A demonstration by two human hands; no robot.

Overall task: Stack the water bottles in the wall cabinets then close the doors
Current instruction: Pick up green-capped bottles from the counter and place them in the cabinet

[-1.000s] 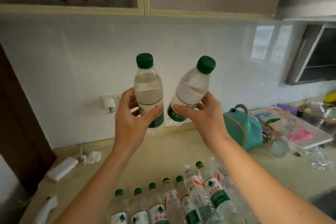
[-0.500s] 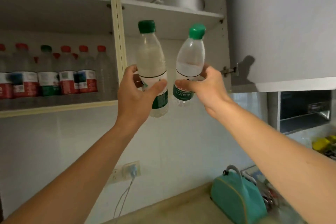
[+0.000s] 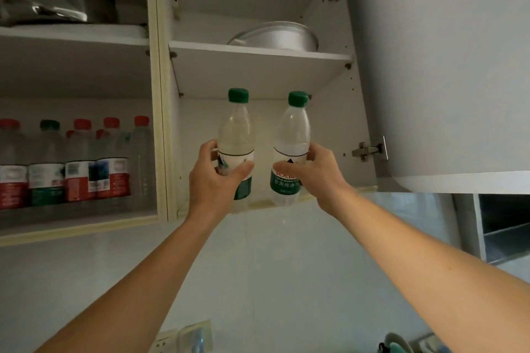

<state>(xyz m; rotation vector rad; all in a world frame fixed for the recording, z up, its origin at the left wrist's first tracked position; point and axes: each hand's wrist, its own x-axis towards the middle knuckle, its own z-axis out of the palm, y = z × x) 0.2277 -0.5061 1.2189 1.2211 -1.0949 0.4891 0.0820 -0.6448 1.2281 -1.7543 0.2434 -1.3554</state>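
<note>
Two bottles going up together: left hand [image 3: 215,180] wraps the left bottle [image 3: 236,137], right hand [image 3: 312,173] the right bottle [image 3: 292,143], both upright at the right cabinet's lower shelf [image 3: 338,193], probably so they slide in standing.

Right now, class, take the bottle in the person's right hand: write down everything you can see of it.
The right-hand bottle is clear, ribbed plastic with a green screw cap, shut, and a white-and-green printed label round its lower half. It looks partly filled with clear liquid. It stands nearly upright, leaning slightly right, at the front edge of the right cabinet's lower shelf. The right hand grips it round the label. It does not touch the left hand's bottle.
</note>
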